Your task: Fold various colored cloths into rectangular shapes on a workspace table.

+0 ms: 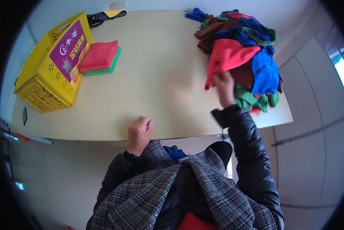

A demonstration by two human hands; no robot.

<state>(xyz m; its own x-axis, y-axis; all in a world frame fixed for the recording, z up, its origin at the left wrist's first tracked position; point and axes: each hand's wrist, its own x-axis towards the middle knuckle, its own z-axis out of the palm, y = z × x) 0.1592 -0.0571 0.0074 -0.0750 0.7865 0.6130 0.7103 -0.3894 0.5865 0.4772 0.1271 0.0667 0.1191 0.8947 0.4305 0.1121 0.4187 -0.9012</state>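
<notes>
My right hand reaches to the near left side of a heap of crumpled cloths, its fingers closed on the lower corner of a red cloth. That cloth still lies over the pile. Around it are blue cloths, brown cloths and green cloths. My left hand rests at the table's front edge, curled into a loose fist with nothing showing in it. Far left, a folded red cloth lies squarely on a folded green cloth.
A yellow plastic crate with a purple printed panel stands at the left, beside the folded stack. Behind it lies a dark strap-like item. A small dark flat object is near the left edge of the pale table. Cabinets stand at the right.
</notes>
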